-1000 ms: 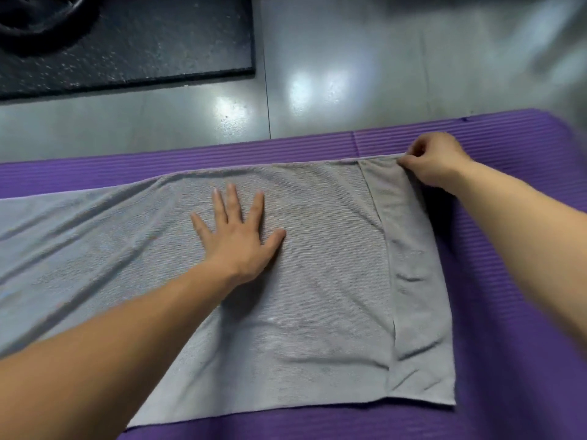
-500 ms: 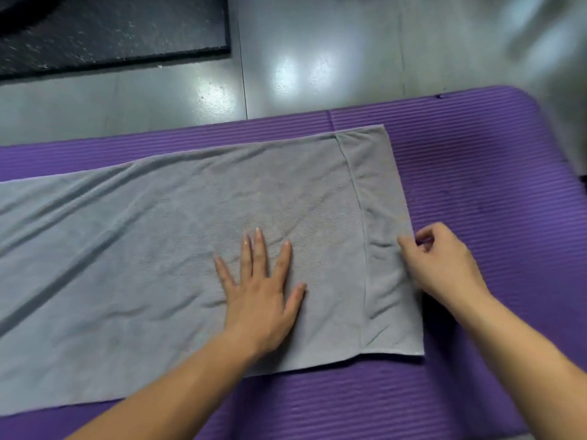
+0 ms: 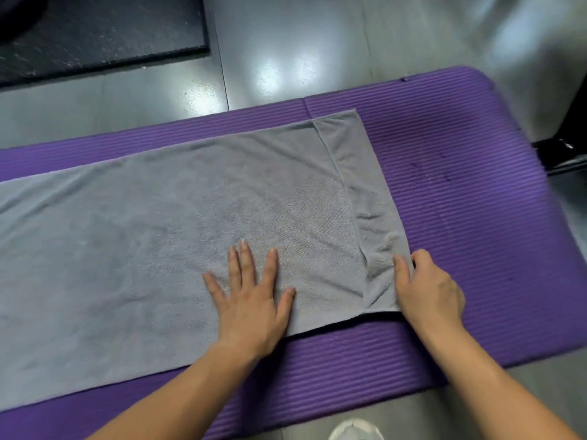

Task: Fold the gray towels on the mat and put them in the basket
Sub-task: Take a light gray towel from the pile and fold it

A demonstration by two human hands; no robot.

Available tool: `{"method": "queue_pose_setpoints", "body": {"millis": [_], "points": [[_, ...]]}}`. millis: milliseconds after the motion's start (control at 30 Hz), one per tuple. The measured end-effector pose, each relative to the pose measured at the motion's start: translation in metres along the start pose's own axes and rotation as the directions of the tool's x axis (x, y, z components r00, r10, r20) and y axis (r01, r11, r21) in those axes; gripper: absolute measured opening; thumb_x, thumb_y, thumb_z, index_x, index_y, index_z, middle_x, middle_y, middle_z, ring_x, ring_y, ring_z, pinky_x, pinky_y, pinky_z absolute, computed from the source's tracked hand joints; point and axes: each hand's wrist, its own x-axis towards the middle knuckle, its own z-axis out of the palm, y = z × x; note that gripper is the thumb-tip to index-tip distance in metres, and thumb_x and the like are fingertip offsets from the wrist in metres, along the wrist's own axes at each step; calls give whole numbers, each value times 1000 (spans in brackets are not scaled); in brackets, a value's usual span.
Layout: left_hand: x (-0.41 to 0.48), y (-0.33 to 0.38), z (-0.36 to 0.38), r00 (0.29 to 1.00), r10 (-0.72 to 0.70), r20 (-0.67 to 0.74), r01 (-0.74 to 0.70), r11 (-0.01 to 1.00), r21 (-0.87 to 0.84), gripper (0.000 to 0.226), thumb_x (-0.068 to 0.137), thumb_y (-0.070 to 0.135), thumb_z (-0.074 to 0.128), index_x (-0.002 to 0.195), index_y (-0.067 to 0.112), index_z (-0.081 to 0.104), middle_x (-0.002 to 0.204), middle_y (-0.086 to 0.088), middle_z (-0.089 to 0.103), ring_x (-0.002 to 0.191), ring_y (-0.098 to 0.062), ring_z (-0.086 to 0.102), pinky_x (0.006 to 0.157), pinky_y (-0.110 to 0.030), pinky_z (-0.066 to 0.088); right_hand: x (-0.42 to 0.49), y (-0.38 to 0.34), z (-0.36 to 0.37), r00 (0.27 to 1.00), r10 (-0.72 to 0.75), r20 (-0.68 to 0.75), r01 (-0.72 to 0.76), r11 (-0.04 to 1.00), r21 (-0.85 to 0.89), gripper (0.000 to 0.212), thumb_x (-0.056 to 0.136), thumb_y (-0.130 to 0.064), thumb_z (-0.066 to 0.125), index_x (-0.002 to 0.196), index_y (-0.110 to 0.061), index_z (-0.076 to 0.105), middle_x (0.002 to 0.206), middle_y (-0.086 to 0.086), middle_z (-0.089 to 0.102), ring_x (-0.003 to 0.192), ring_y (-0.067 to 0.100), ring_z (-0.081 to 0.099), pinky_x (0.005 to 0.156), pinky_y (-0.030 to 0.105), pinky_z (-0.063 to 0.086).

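Head view: gray towel (image 3: 158,242) lies flat on the purple mat (image 3: 460,185), reaching toward the mat's right end. Left hand (image 3: 251,300) flat, fingers spread, pinning the cloth. Right hand (image 3: 425,287) apparently pinches the towel's right edge near its front corner. Advise lifting squarely, edges matched. Basket not visible.

Gray towel (image 3: 178,223): matt terry cloth, faintly creased. Purple mat (image 3: 460,198): ribbed foam. Floor (image 3: 286,52): smooth, glossy. Black slab (image 3: 95,36): speckled, rough.

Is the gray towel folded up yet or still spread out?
Mostly spread: the gray towel lies flat along the mat, with one layer overlapping near its right end.
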Motion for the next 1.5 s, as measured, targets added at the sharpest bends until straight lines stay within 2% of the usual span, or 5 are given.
{"method": "queue_pose_setpoints", "body": {"millis": [200,333,467,867,1500], "points": [[-12,-1,-15,995,-26,98,30,999,-38,81,97,70,20,153,35,-27,157,-8,-45,144,-26,-43,116,-71,-9,-2,-6,-7,998,-26,-56,23,998,-64,39,99,-50,44,99,-12,47,101,19,63,92,43,62,73,46,43],[11,-30,-61,997,-50,65,54,997,-60,82,97,66,34,160,28,-2,167,-10,-11,154,-30,2,115,-60,26,-5,-43,-8,960,-214,-183,204,976,-69,33,88,-30,68,106,-3,59,103,24,57,95,45,57,80,53,47],[57,-107,-137,999,-28,38,27,999,32,54,98,52,48,141,19,42,141,-13,49,127,-34,49,98,-47,46,-24,-120,2,806,-592,-1,591,805,-55,23,90,-39,56,88,-17,63,88,6,59,82,32,60,71,40,46],[-9,-438,-206,929,-371,14,363,899,-245,28,98,34,61,116,15,65,114,-7,71,99,-28,65,79,-32,45,-104,-409,21,284,-828,483,942,335,21,21,99,-35,58,114,-22,67,107,-6,67,86,12,56,75,27,45],[-139,-626,-56,818,-570,78,519,674,-525,37,86,53,67,98,26,45,98,3,59,94,-24,60,78,-42,52,-221,-750,219,338,-895,292,934,357,12,38,98,-29,60,134,-17,59,136,8,55,118,29,58,93,37,46]]}}
